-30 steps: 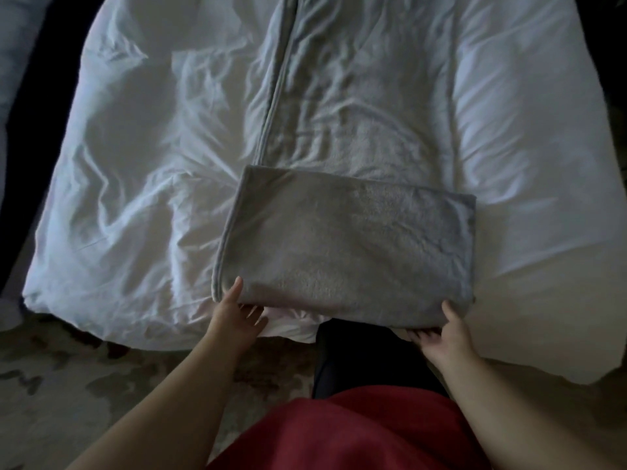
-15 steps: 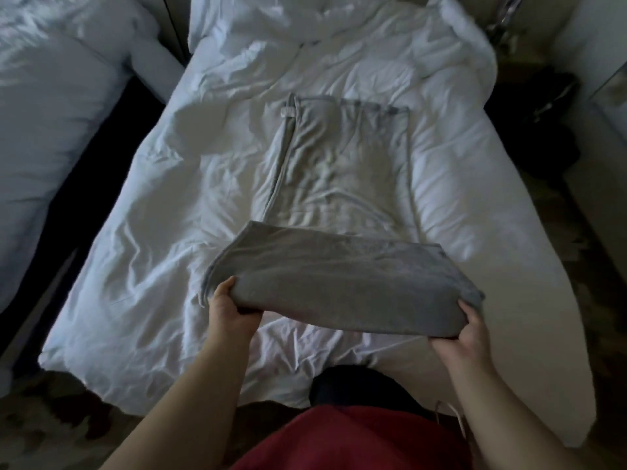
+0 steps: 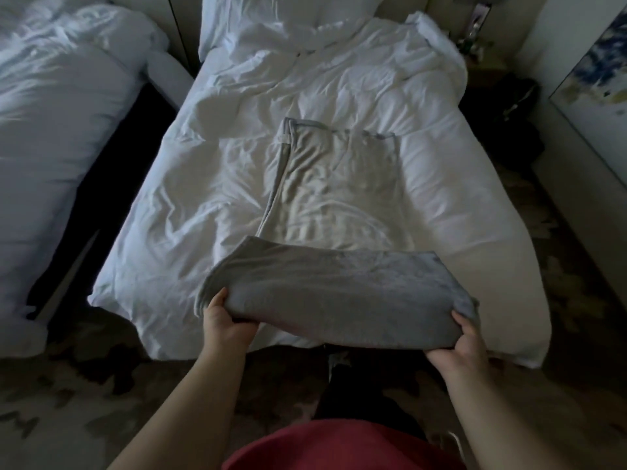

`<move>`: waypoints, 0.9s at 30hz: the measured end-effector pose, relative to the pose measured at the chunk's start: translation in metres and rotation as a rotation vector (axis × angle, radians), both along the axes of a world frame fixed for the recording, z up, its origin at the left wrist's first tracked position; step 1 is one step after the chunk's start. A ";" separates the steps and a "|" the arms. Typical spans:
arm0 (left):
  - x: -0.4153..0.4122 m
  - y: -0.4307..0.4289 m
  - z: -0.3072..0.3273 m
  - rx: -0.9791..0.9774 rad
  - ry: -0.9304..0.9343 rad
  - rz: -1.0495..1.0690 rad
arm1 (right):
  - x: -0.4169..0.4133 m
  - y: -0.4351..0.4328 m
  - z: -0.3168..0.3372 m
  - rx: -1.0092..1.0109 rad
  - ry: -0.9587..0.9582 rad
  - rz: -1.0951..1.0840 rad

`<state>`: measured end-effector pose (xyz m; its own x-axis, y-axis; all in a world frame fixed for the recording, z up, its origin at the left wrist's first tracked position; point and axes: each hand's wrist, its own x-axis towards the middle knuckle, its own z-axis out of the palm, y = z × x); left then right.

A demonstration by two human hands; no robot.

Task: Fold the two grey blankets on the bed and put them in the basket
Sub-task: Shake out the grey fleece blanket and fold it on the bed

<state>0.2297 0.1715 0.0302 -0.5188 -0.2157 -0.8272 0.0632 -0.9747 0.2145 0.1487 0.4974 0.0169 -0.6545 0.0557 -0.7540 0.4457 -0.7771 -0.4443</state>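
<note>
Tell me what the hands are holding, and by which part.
The folded blanket: the left hand grips its near left corner, the right hand its near right corner.

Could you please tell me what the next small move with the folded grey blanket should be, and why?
Probably turn to find the basket, which is out of view: the folded blanket is held above the bed, left hand and right hand gripping its near corners. The second blanket lies spread flat.
</note>
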 end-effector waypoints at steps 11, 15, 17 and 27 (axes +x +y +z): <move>0.083 0.012 -0.026 0.068 -0.115 -0.030 | 0.084 0.012 -0.023 0.023 -0.236 -0.086; 0.038 0.003 -0.017 0.012 -0.102 0.051 | 0.040 0.002 -0.008 0.038 -0.233 -0.127; 0.003 -0.004 -0.012 -0.019 -0.043 0.076 | 0.005 -0.005 -0.001 0.018 -0.204 -0.131; -0.155 -0.028 -0.075 -0.972 -0.285 -0.888 | -0.164 -0.065 -0.044 0.442 -0.082 0.402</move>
<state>0.0748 0.1436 -0.0443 -0.6255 -0.4554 -0.6335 -0.6671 -0.1089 0.7369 -0.0154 0.4322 -0.0271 -0.6300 0.1355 -0.7647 0.7126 -0.2905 -0.6386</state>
